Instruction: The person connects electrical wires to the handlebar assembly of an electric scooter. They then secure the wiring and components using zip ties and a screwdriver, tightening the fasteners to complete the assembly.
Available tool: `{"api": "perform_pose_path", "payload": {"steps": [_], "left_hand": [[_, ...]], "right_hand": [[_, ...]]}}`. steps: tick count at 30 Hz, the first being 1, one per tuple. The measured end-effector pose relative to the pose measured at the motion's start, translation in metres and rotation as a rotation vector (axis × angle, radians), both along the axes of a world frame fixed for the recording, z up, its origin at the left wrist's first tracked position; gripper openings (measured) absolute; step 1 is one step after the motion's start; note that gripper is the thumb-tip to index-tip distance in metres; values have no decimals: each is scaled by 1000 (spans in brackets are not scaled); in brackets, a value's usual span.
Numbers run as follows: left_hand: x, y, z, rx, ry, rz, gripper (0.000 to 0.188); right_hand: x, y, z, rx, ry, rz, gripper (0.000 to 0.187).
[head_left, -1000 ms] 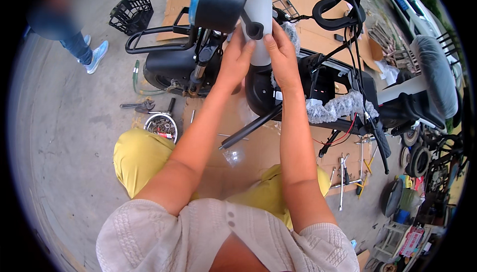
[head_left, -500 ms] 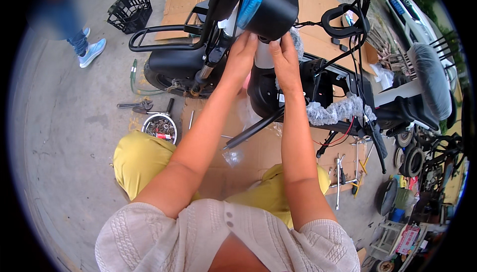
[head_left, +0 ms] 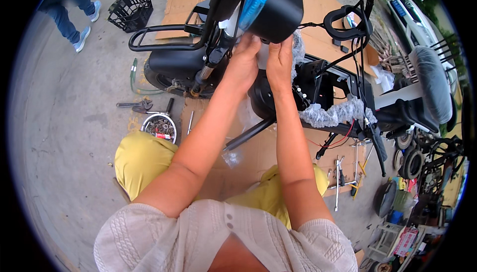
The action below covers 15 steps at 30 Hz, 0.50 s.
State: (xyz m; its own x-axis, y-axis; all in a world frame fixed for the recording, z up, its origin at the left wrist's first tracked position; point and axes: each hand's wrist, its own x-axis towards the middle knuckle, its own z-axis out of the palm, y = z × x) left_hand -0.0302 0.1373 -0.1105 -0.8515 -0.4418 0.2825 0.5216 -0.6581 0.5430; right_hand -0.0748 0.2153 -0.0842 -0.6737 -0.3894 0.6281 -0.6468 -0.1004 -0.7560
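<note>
A black rounded housing [head_left: 279, 16] with a shiny blue face, resembling a lamp, sits on the front of a partly assembled black electric bike. Directly beneath it, my left hand [head_left: 243, 59] and my right hand [head_left: 279, 65] are raised close together. Both have their fingers curled in at the housing's underside, the thumbs uppermost. A pale grey-white part [head_left: 262, 62] shows in the narrow gap between them. The fingertips are partly hidden, so what they pinch there cannot be made out. To the left are the front wheel's black mudguard [head_left: 174, 64] and a black tubular rack [head_left: 164, 48].
A round metal bowl [head_left: 174, 123] of small hardware and an adjustable wrench [head_left: 141, 106] lie by my left knee. Wrenches [head_left: 338, 182] rest on cardboard [head_left: 238, 172] at right. Farther left are a black basket [head_left: 149, 16] and a person in jeans [head_left: 67, 21]. Loose wires [head_left: 354, 123] hang at right.
My hands have drawn closer together, the left turning and curling, the right shifting left. The housing has moved slightly right. The person at upper left has stepped farther away.
</note>
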Motion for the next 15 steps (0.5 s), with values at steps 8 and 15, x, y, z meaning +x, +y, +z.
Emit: {"api": "perform_pose_path", "payload": {"steps": [8,15], "left_hand": [[4,13,8,-37,-58,36,43],[5,7,9,-175,-134,93,43]], "right_hand": [[-6,1,-12,33,-57,-59,50],[-14,21,3,78,-110,173,65]]}}
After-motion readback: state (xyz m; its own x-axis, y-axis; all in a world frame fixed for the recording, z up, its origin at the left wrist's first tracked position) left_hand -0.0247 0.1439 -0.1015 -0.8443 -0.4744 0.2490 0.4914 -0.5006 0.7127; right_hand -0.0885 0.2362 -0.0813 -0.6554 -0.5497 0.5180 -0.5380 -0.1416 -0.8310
